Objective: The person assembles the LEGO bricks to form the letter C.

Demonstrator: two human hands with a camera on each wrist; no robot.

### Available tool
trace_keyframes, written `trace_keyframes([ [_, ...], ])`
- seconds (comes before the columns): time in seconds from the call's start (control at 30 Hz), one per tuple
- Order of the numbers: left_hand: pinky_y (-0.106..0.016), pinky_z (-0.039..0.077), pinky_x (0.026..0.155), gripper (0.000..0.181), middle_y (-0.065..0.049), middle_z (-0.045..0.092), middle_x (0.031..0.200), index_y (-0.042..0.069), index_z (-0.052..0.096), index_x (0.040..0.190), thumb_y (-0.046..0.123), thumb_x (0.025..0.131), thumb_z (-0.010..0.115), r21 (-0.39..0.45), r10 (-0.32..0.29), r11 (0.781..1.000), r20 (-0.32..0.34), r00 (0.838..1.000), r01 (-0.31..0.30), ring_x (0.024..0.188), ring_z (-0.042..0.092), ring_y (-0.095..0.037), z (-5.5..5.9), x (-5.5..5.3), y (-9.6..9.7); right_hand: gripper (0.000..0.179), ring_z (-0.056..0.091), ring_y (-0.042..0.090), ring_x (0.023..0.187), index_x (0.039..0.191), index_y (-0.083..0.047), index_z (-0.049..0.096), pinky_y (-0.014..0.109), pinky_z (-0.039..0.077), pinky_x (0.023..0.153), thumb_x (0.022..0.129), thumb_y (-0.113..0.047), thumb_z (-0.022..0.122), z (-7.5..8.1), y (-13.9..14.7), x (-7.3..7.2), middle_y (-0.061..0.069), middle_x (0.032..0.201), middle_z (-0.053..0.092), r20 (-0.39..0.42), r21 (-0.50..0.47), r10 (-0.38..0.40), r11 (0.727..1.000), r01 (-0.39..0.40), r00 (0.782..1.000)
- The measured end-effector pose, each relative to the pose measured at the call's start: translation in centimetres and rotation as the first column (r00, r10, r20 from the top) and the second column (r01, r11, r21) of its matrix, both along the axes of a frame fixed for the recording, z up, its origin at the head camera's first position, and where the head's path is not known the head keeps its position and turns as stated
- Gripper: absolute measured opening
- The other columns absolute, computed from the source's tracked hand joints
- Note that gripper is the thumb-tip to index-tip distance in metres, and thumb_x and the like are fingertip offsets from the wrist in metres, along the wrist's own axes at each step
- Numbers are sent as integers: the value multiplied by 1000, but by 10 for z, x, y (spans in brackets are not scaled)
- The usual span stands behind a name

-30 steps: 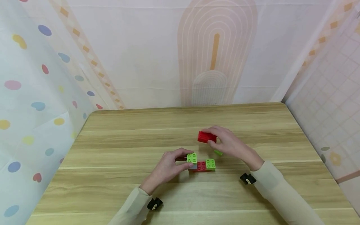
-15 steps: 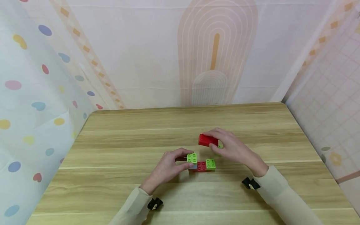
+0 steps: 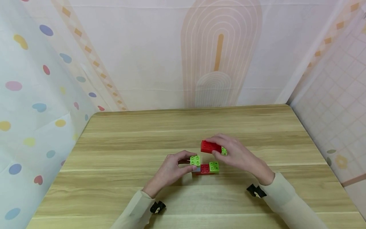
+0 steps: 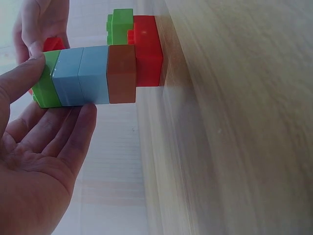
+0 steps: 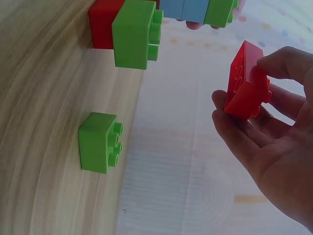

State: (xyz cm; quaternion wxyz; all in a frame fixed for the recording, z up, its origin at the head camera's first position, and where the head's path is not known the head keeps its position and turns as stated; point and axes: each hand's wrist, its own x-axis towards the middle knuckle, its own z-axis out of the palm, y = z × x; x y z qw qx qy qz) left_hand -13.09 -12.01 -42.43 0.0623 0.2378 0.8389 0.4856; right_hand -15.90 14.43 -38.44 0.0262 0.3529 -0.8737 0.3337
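My left hand [image 3: 172,170] grips the top of a small brick tower. The tower has a green brick [image 3: 195,160] on top, light blue bricks [image 4: 80,77] below and an orange-brown brick [image 4: 122,74] lowest. It stands on one end of a long red base brick [image 4: 148,54]. At the base's other end sits a green brick [image 3: 213,166]. My right hand [image 3: 237,156] holds a red brick [image 5: 247,81] between thumb and fingers, in the air behind the build and apart from it.
A loose green brick [image 5: 98,143] lies on the wooden table [image 3: 128,136], behind the build and partly hidden by the right hand in the head view. A patterned cloth [image 3: 154,57] hangs behind the table. Black wrist cameras [image 3: 256,190] are strapped at both wrists.
My right hand has come slightly nearer to me with the red brick, and more of the loose green brick shows. My left hand stays at the tower.
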Motion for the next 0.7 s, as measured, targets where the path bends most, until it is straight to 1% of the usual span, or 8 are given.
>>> trace_keyframes([
  [0.13, -35, 54, 90, 35, 1, 70, 115, 13, 67, 123, 17, 89, 76, 0, 0, 1000, 7, 1000, 0, 103, 67, -14, 0, 0, 0, 41, 59, 14, 101, 133, -12, 62, 39, 55, 83, 92, -11, 67, -1, -1, 2, 3, 125, 62, -13, -14, 17, 1000, -17, 1000],
  [0.3, -35, 55, 89, 34, 1, 70, 114, 12, 67, 123, 17, 90, 75, 0, 2, 1000, 13, 1000, -2, 102, 67, -13, 0, 0, 1, 41, 59, 11, 96, 132, -12, 62, 35, 55, 78, 91, -9, 68, -2, -2, 6, 2, 124, 63, -29, -40, 40, 998, -41, 999],
  [0.4, -37, 55, 89, 34, 1, 70, 115, 12, 66, 123, 18, 90, 75, -3, 3, 1000, 7, 1000, -3, 102, 67, -14, -1, -1, 2, 41, 58, 10, 96, 133, -13, 62, 33, 55, 78, 92, -10, 68, -3, -3, 8, 0, 125, 62, -14, -46, 48, 998, -48, 999],
  [0.53, -39, 55, 90, 34, -1, 70, 115, 10, 66, 122, 17, 90, 75, 15, -5, 1000, 8, 1000, 5, 102, 68, -17, -2, -1, 3, 42, 57, 10, 92, 134, -14, 61, 33, 55, 72, 93, -10, 67, -4, -4, 11, -1, 127, 61, 26, -60, 60, 997, -58, 998],
  [0.6, -39, 55, 90, 33, -1, 70, 115, 10, 66, 122, 17, 90, 75, 23, -8, 1000, 11, 1000, 8, 102, 68, -17, -1, -1, 3, 42, 57, 10, 91, 134, -14, 61, 31, 55, 70, 92, -9, 67, -4, -5, 12, -1, 127, 60, 32, -65, 67, 996, -65, 997],
  [0.7, -38, 54, 91, 34, -1, 70, 116, 10, 67, 122, 17, 90, 76, 28, -7, 1000, 17, 1000, 7, 103, 68, -18, -1, -1, 4, 42, 57, 10, 93, 134, -13, 61, 28, 54, 71, 92, -7, 67, -5, -5, 13, -2, 126, 61, 17, -71, 83, 994, -81, 996],
])
